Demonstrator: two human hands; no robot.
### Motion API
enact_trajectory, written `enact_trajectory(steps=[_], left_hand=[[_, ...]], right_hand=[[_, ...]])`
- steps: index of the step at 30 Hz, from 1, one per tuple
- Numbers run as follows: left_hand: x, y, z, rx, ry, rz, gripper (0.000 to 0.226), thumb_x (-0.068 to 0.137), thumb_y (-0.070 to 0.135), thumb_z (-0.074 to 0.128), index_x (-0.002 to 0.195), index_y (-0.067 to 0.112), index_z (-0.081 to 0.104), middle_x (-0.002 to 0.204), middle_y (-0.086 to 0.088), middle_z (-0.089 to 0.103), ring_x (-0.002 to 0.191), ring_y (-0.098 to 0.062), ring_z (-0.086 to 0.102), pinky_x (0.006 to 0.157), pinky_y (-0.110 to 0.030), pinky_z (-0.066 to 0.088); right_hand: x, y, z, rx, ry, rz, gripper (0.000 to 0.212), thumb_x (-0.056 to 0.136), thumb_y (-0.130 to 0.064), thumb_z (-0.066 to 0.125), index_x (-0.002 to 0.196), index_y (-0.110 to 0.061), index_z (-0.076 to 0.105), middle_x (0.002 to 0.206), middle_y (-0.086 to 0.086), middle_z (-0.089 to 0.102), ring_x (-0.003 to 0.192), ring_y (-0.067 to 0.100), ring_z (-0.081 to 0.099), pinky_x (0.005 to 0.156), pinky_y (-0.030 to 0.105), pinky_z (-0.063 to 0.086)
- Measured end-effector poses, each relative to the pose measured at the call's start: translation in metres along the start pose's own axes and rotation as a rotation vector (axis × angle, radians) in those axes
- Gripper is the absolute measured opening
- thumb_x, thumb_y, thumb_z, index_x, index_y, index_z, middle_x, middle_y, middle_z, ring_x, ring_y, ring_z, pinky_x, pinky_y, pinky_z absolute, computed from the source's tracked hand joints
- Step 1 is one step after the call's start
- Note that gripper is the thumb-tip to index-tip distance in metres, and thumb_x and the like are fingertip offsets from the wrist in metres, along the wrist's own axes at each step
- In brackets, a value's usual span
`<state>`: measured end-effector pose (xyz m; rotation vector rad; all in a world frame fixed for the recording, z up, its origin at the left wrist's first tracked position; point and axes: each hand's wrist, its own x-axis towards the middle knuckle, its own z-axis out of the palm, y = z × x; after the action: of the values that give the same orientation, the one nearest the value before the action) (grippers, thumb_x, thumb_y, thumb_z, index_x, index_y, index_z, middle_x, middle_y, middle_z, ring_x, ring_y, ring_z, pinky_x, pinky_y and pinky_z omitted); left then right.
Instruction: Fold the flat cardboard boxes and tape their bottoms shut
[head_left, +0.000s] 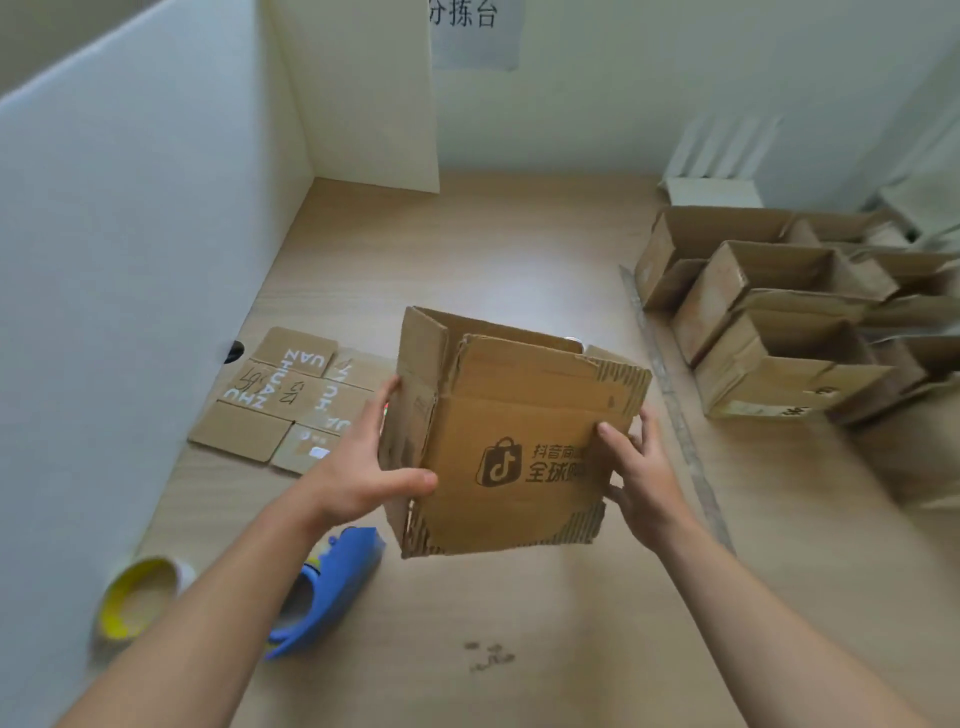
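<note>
Fingers (382, 402) of left hand (363, 467) and right hand (644, 478) curled round cardboard box (519, 426), interior hidden; open-topped boxes (769, 332) at right.

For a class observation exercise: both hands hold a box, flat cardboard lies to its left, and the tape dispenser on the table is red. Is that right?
Not quite: the head view shows the tape dispenser is blue, not red. The rest stands: the left hand and right hand hold the box, and the flat cardboard lies to its left.
</note>
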<state>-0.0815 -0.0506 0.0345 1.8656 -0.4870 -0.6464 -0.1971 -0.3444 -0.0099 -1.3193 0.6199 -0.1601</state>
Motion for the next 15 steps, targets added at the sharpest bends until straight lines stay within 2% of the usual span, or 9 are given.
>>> enact_trajectory(steps=[2,3,6,7,9,10,12,14,15], left_hand=[[-0.008,0.003,0.024,0.011,-0.009,0.016,0.119,0.049,0.046,0.076,0.149,0.039,0.012,0.133,0.032,0.036,0.109,0.033,0.04,0.082,0.003,0.037],[-0.012,0.001,0.034,0.012,-0.007,0.008,0.116,0.05,0.045,0.077,0.148,0.043,0.014,0.135,0.029,0.039,0.114,0.026,0.044,0.084,-0.001,0.04],[-0.023,-0.015,0.057,0.097,0.029,0.005,0.105,0.056,0.044,0.079,0.146,0.046,0.026,0.14,0.014,0.048,0.127,-0.008,0.05,0.099,-0.032,0.047],[-0.027,-0.019,0.064,0.124,0.043,-0.002,0.098,0.056,0.044,0.078,0.143,0.044,0.032,0.136,0.011,0.052,0.124,-0.01,0.052,0.096,-0.032,0.048],[-0.036,-0.021,0.081,0.106,0.074,-0.025,0.084,0.055,0.045,0.074,0.132,0.039,0.042,0.122,0.01,0.06,0.109,-0.004,0.06,0.082,-0.019,0.049],[-0.04,-0.021,0.09,0.089,0.089,-0.03,0.079,0.054,0.044,0.075,0.127,0.033,0.046,0.113,0.007,0.065,0.1,-0.003,0.063,0.077,-0.017,0.049],[-0.046,-0.024,0.107,0.075,0.118,-0.042,0.07,0.06,0.033,0.082,0.122,0.019,0.052,0.097,0.001,0.071,0.084,-0.011,0.07,0.072,-0.023,0.05],[-0.051,-0.028,0.119,0.05,0.184,-0.037,0.067,0.07,0.012,0.084,0.127,0.021,0.049,0.098,0.005,0.071,0.075,-0.018,0.071,0.068,-0.027,0.052],[-0.054,-0.029,0.122,0.03,0.233,-0.036,0.074,0.07,0.012,0.085,0.131,0.027,0.046,0.102,0.009,0.07,0.078,-0.016,0.071,0.069,-0.027,0.053]], right_hand=[[-0.012,-0.003,-0.026,-0.023,-0.041,0.012,0.072,0.085,-0.044,0.074,0.143,-0.055,0.033,0.132,0.001,0.058,0.121,0.018,0.058,0.09,0.057,0.051],[-0.018,-0.003,-0.037,-0.045,-0.062,0.01,0.071,0.081,-0.047,0.076,0.14,-0.054,0.037,0.133,0.002,0.058,0.122,0.019,0.057,0.091,0.058,0.052],[-0.031,-0.004,-0.063,-0.094,-0.108,-0.044,0.068,0.072,-0.053,0.075,0.133,-0.052,0.047,0.134,0.0,0.056,0.12,0.014,0.059,0.087,0.052,0.057],[-0.035,-0.004,-0.07,-0.093,-0.111,-0.066,0.066,0.073,-0.051,0.075,0.133,-0.054,0.047,0.134,-0.004,0.055,0.118,0.011,0.06,0.086,0.048,0.058],[-0.041,-0.001,-0.081,-0.107,-0.104,-0.11,0.059,0.075,-0.045,0.075,0.123,-0.065,0.049,0.13,-0.016,0.057,0.117,0.01,0.061,0.087,0.043,0.057],[-0.044,0.001,-0.085,-0.124,-0.106,-0.135,0.057,0.074,-0.044,0.076,0.119,-0.069,0.049,0.129,-0.019,0.057,0.119,0.011,0.06,0.09,0.044,0.056],[-0.05,0.006,-0.091,-0.181,-0.109,-0.185,0.064,0.07,-0.05,0.077,0.122,-0.07,0.045,0.134,-0.013,0.057,0.124,0.015,0.057,0.099,0.047,0.051],[-0.056,0.01,-0.095,-0.246,-0.113,-0.218,0.074,0.07,-0.052,0.076,0.13,-0.071,0.038,0.135,-0.016,0.056,0.124,0.013,0.056,0.099,0.043,0.051],[-0.058,0.01,-0.097,-0.281,-0.122,-0.229,0.076,0.07,-0.052,0.076,0.132,-0.07,0.036,0.134,-0.024,0.054,0.124,0.012,0.056,0.098,0.041,0.052]])
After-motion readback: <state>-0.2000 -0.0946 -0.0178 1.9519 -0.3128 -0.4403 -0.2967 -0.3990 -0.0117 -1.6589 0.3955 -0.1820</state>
